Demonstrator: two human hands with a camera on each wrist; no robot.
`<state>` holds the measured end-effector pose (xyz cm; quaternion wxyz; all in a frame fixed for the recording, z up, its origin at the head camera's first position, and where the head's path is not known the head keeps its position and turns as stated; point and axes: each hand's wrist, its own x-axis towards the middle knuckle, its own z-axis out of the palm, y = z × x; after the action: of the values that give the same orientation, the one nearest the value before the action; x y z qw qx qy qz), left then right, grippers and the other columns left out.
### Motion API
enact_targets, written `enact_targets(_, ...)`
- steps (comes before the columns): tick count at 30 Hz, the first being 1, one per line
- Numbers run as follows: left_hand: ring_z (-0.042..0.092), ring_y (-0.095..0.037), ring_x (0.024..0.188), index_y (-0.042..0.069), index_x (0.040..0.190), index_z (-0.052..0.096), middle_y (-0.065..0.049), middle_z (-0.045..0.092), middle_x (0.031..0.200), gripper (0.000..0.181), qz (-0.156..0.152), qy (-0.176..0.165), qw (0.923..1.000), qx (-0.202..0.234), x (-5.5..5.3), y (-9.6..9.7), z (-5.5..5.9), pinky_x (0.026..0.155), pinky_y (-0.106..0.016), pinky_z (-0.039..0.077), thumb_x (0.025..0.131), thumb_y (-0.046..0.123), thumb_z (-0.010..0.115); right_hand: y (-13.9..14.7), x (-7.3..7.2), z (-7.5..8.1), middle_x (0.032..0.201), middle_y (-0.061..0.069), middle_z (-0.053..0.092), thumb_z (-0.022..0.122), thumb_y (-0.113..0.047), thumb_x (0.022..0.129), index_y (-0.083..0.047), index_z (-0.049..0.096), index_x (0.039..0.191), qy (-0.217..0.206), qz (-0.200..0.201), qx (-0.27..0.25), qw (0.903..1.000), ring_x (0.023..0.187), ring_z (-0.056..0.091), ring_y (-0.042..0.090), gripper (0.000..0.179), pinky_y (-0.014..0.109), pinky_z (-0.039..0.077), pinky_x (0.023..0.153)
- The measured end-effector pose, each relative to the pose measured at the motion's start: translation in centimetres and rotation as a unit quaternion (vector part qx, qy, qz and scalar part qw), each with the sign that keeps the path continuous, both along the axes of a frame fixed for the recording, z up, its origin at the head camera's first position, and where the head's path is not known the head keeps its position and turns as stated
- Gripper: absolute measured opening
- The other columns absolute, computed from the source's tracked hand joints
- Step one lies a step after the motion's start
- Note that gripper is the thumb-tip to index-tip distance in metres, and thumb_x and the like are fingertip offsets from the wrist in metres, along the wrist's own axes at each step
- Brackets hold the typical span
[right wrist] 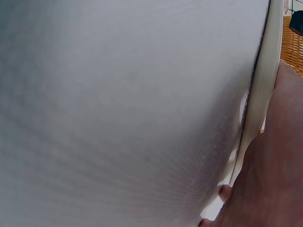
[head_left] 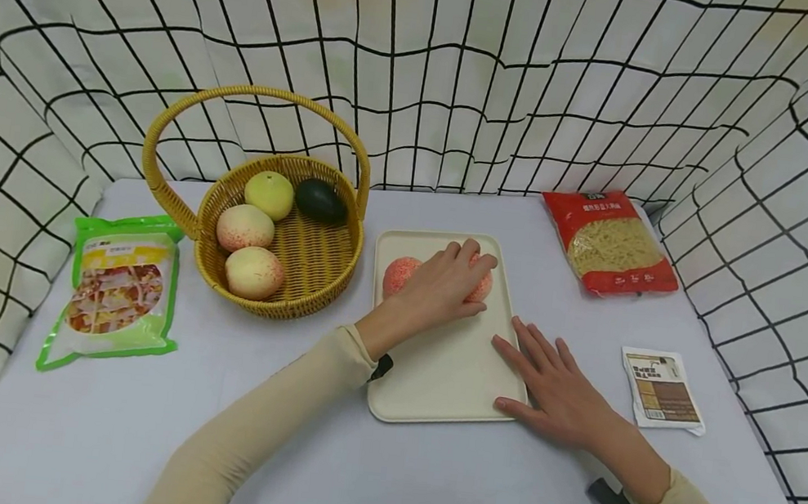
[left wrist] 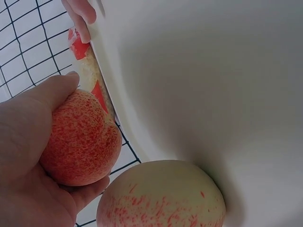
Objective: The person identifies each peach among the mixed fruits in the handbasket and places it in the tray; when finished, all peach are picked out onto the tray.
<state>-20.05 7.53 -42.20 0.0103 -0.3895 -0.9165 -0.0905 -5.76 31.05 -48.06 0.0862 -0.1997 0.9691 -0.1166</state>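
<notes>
My left hand (head_left: 445,279) reaches over the cream tray (head_left: 435,378) and grips a red-speckled peach (left wrist: 83,139) near its far right corner. In the left wrist view the thumb and fingers curl round that peach. A second peach (head_left: 399,274) sits on the tray to its left, partly behind the hand in the head view; its paler side faces the left wrist camera. Against the tray's right edge rests my right hand (head_left: 555,391), fingers spread and fairly straight. The right wrist view shows this hand along the tray's outer side.
Left of the tray stands a wicker basket (head_left: 321,264) with a tall handle, holding two peaches, a yellow-green fruit (head_left: 269,194) and a dark avocado (head_left: 321,200). A green food bag (head_left: 121,288) lies farther left. Rightward are a red pasta bag (head_left: 612,243) and a small packet (head_left: 661,390). Black netting surrounds the table.
</notes>
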Motion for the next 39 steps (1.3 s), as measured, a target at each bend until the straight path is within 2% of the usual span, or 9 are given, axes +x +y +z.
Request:
enact_targets(8, 0.059, -0.031, 0.121, 0.016, 0.15, 0.05, -0.012, 0.053, 0.142, 0.064, -0.004, 0.001, 1.0, -0.005, 0.1, 0.3, -0.2, 0.099, -0.041, 0.057, 0.098, 0.041, 0.077, 0.0, 0.1, 0.0, 0.182, 0.006, 0.009, 0.062, -0.067, 0.096, -0.037, 0.022, 0.17, 0.001, 0.0, -0.001, 1.0, 0.167, 0.015, 0.039, 0.089, 0.074, 0.017, 0.128)
enact_targets(25, 0.061, -0.03, 0.117, 0.016, 0.14, 0.055, -0.011, 0.057, 0.133, 0.052, 0.003, 0.009, 0.9995, -0.03, 0.3, 1.0, -1.5, 0.094, -0.038, 0.059, 0.098, 0.039, 0.077, 0.0, 0.2, 0.1, 0.182, 0.006, 0.01, 0.062, -0.066, 0.097, -0.036, 0.022, 0.17, 0.007, 0.003, -0.007, 1.0, 0.167, 0.017, 0.039, 0.089, 0.073, 0.018, 0.128)
enact_targets(31, 0.061, -0.031, 0.115, 0.016, 0.139, 0.056, -0.011, 0.057, 0.129, 0.052, 0.01, 0.02, 0.9994, -0.026, 0.4, 1.3, -1.9, 0.093, -0.039, 0.058, 0.097, 0.037, 0.079, 0.0, 0.1, 0.2, 0.182, 0.006, 0.01, 0.062, -0.066, 0.097, -0.036, 0.022, 0.171, 0.009, 0.003, 0.001, 1.0, 0.167, 0.016, 0.038, 0.089, 0.073, 0.018, 0.128)
enact_targets(39, 0.059, -0.03, 0.12, 0.019, 0.143, 0.054, -0.01, 0.055, 0.134, 0.046, 0.011, 0.021, 0.999, -0.038, 0.8, 1.5, -2.2, 0.097, -0.04, 0.058, 0.101, 0.031, 0.069, -0.1, 0.1, 0.3, 0.182, 0.006, 0.009, 0.063, -0.066, 0.097, -0.035, 0.023, 0.171, 0.001, 0.0, 0.002, 1.0, 0.167, 0.015, 0.039, 0.09, 0.073, 0.017, 0.129)
